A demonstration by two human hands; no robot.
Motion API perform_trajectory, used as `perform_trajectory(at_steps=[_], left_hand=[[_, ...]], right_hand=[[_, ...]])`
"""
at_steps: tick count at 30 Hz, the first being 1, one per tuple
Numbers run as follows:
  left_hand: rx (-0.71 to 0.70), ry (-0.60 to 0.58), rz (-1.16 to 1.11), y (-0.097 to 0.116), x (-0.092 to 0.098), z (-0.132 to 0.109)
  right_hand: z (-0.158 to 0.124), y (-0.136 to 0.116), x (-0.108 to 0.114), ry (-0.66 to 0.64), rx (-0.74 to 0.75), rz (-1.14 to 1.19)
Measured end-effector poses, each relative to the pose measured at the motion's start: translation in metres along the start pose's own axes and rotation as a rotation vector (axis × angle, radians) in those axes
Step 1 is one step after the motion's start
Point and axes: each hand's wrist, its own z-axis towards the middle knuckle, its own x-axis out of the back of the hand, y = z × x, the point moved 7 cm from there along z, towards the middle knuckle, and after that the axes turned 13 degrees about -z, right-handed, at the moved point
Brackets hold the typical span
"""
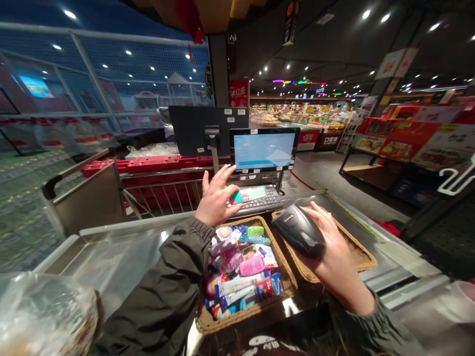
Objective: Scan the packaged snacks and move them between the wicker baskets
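My left hand (pixel 218 195) pinches a small flat packet (pixel 247 196), pink and green with a pale striped part, between thumb and a finger; the other fingers stretch out. It hovers over the black keyboard (pixel 269 198). My right hand (pixel 330 242) is wrapped round a black handheld barcode scanner (pixel 299 232), its head turned toward the left. Below and between the hands lies a wicker basket (pixel 291 279) full of small colourful packaged items, among them a pink case (pixel 252 266). A second wicker basket (pixel 365 257) sits partly hidden under the scanner and my right hand.
Behind the keyboard stands a lit screen (pixel 264 149), with the back of a dark monitor (pixel 200 131) beside it. A clear plastic bag (pixel 44 311) lies at the near left on the metal counter (pixel 122 252). Stacked boxes (pixel 411 131) stand on a shelf at right.
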Motion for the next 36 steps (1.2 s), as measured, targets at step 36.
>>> perform_trajectory(at_steps=[36], left_hand=[[-0.044,-0.799,-0.262,0.134,-0.284,0.002]], right_hand=[[-0.050,0.167,0.055,0.047,-0.237,-0.171]])
